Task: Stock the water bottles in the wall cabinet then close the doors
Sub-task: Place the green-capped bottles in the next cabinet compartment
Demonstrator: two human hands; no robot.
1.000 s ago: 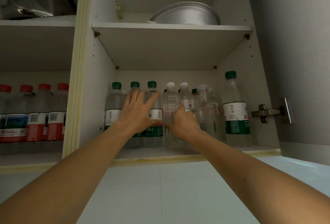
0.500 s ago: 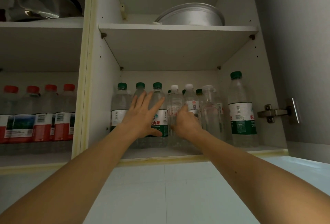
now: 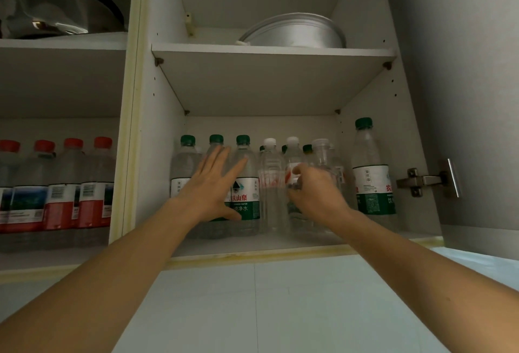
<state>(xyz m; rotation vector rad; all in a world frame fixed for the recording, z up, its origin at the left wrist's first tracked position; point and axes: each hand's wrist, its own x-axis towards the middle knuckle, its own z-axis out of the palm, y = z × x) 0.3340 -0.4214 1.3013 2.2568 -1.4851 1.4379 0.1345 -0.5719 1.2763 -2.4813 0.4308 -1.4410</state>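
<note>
We have both hands inside the right-hand compartment of the wall cabinet (image 3: 365, 71), on its lower shelf (image 3: 252, 246), where the water bottles stand in a row. Taking the tall green-capped bottle (image 3: 370, 167) by the right wall as our landmark, our right hand (image 3: 314, 198) is just to its left, fingers curled round a white-capped bottle with a red label (image 3: 292, 161). Another white-capped bottle (image 3: 269, 184) stands just left of that one. Further left of the landmark, our left hand (image 3: 213, 187) lies flat, fingers straight and spread, against the fronts of the green-capped bottles (image 3: 244, 195); it holds nothing, it only steadies them.

We judge the step in hand to be seating this bottle in the row. To do it well we keep it upright, slide it back until it is level with its neighbours, and let the flat left hand keep the green row from tipping. We release only when the base sits fully on the shelf, back from the front edge, so the door can swing shut. The hinge (image 3: 421, 181), right of the landmark, shows the door is open.
</note>
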